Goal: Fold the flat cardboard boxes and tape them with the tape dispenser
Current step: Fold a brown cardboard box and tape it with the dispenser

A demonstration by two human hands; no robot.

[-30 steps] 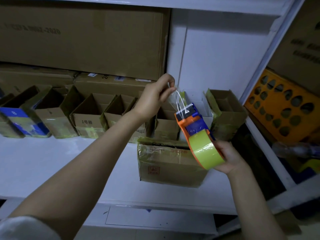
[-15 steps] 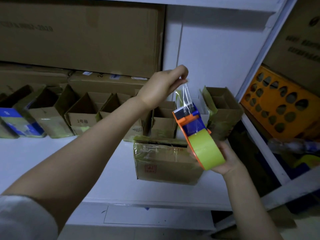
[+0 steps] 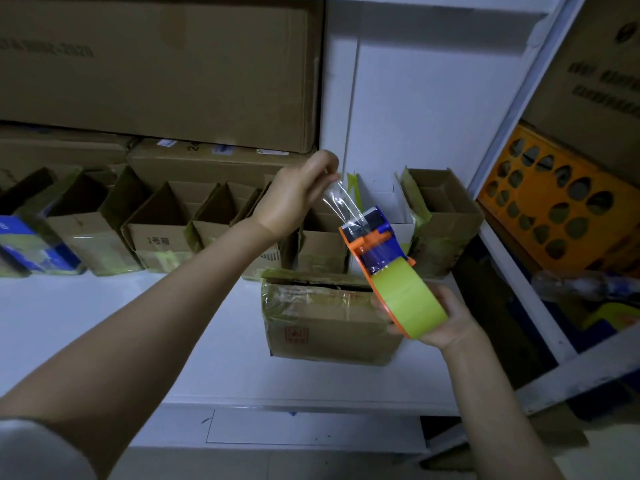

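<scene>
Orange and blue plastic forms the tape dispenser (image 3: 375,244) that we hold up in front of a white shelf (image 3: 86,317) in the head view. Our right hand (image 3: 445,323) grips it from below, wrapped round the yellow-green tape roll (image 3: 408,303). Our left hand (image 3: 294,199) is up and to the left of the dispenser, pinching the free end of a clear tape strip (image 3: 341,202) that runs down to the dispenser's toothed blade. The two hands are apart, joined only by the strip. Behind the dispenser in our view, a cardboard box (image 3: 322,327) sits on the shelf near its front edge, its sides wrapped in glossy tape. A row of small open boxes (image 3: 162,233) stands along the back of the shelf, with large cartons (image 3: 156,71) stacked behind and above them. To the right, an orange perforated crate (image 3: 561,209) sits in the neighbouring bay.
</scene>
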